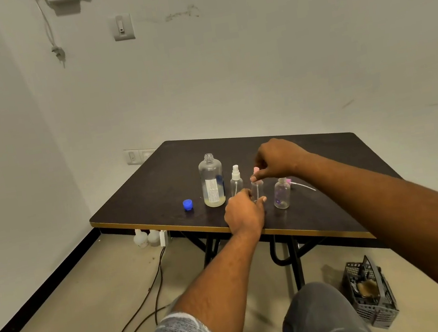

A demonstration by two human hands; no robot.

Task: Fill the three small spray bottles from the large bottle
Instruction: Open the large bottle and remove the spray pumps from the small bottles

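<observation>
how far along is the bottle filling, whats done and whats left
Done: the large bottle is uncapped, its blue cap on the table, little liquid inside; the white-topped small bottle stands capped. In hand: the left hand holds the middle small bottle while the right hand pinches its pink sprayer top. Left: the right small bottle lacks its loose sprayer, lying beside it. Fill levels are unreadable.

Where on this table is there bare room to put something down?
Bare: the far half of the table behind the large bottle, and its right end past the loose sprayer tube. Crowded: the near row from blue cap to small bottles, where left hand and right hand work.
</observation>
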